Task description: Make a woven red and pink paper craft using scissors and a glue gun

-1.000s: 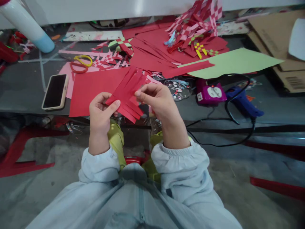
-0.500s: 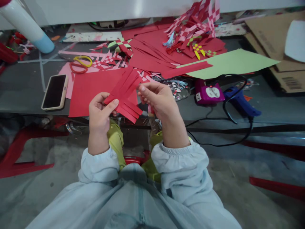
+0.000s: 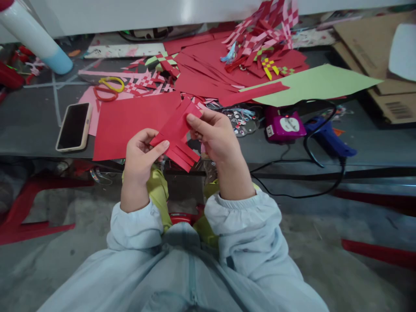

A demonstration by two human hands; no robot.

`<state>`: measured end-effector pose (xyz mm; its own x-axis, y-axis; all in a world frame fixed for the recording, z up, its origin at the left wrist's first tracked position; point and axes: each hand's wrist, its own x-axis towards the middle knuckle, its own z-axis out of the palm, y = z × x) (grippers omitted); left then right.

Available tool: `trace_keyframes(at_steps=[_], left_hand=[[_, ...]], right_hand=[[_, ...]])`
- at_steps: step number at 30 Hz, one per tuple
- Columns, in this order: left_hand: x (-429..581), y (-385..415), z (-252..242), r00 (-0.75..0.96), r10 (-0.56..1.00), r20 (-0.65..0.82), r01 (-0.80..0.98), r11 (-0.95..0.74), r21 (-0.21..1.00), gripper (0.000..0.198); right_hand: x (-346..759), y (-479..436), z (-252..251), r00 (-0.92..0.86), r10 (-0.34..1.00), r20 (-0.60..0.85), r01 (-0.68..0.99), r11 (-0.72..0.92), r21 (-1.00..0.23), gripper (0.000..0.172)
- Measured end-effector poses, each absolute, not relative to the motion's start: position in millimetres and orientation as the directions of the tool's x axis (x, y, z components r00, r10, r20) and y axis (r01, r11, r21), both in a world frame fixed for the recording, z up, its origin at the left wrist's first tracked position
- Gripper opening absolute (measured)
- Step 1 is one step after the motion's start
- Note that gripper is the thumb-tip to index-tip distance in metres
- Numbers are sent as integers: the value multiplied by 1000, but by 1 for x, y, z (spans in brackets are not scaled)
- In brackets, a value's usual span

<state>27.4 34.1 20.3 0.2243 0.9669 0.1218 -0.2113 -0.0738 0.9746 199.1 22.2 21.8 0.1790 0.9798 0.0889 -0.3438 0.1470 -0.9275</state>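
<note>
Between my hands is a piece of red paper (image 3: 173,134), cut into strips that cross and fan out toward the lower right. My left hand (image 3: 142,154) pinches its left corner, thumb on top and fingers beneath. At the upper right end of the strips, my right hand (image 3: 214,134) grips the paper between thumb and fingers. Behind the held piece, a large red sheet (image 3: 123,125) lies at the table's front edge. Part of that sheet is covered by the strips and my left hand.
Left stand a phone (image 3: 74,127), scissors (image 3: 108,88) and a white-and-blue bottle (image 3: 42,41). Woven red-and-pink strips (image 3: 260,39) are heaped at the back. A green sheet (image 3: 318,86), a purple box (image 3: 284,125), a blue glue gun (image 3: 329,138) with a black cord and cardboard (image 3: 367,47) lie right.
My right thumb and fingers have moved onto the upper strips and now press them together. The held paper and my left hand have shifted slightly right and down.
</note>
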Motion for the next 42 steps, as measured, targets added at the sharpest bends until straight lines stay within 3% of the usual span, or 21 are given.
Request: trace_keyframes(at_steps=[5, 8, 11, 16, 19, 35, 42], left_hand=[[28, 34, 21, 209, 972, 108, -214, -62, 975, 27], [29, 34, 24, 186, 978, 93, -223, -51, 974, 29], [30, 34, 27, 161, 983, 88, -240, -47, 970, 31], [31, 33, 27, 160, 983, 85, -230, -47, 972, 34], [30, 33, 27, 172, 982, 78, -192, -44, 980, 34], [30, 35, 27, 125, 990, 68, -192, -43, 980, 34], [30, 35, 27, 123, 989, 79, -177, -56, 983, 36]], right_hand=[[207, 24, 22, 317, 945, 76, -321, 182, -929, 34], [211, 25, 25, 335, 942, -5, -364, 124, -923, 37], [209, 25, 27, 261, 964, -53, -378, 51, -924, 42], [199, 23, 23, 40, 999, 17, -285, 27, -958, 45], [195, 22, 20, -6, 999, 47, -240, 44, -970, 46], [218, 28, 15, 468, 871, 151, -211, 276, -938, 35], [209, 18, 30, 417, 873, 252, -63, 304, -951, 33]])
